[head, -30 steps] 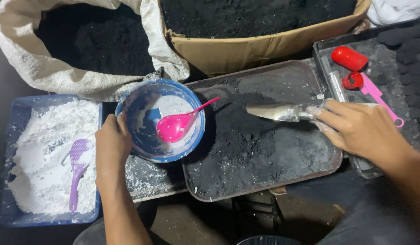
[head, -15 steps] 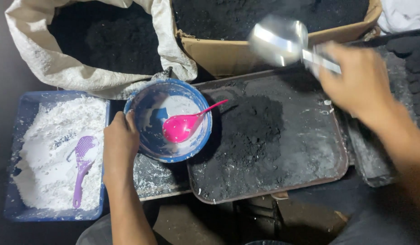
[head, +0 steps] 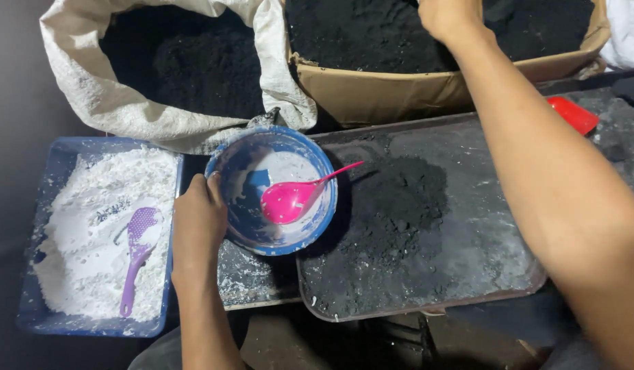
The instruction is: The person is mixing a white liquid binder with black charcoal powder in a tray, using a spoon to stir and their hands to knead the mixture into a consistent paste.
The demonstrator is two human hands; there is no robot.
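**Two hands, one on the bowl**

Left hand (head: 199, 226) grips the rim of the blue bowl (head: 243, 226) at nine o'clock, fingers closed on it. Inside lies a pink spoon (head: 289, 201), handle toward two o'clock. Right hand (head: 445, 17) reaches into the cardboard box (head: 399, 89) at twelve; its fingers are cut off, so grip cannot be told. Beside the bowl sits a dark tray (head: 495, 274).

My left hand (head: 199, 223) grips the rim of the blue round bowl (head: 272, 188), where a pink plastic spoon (head: 296, 195) lies. My right hand (head: 448, 17) reaches into the brown cardboard box of black powder (head: 399, 85), above the dark metal tray (head: 426, 226).
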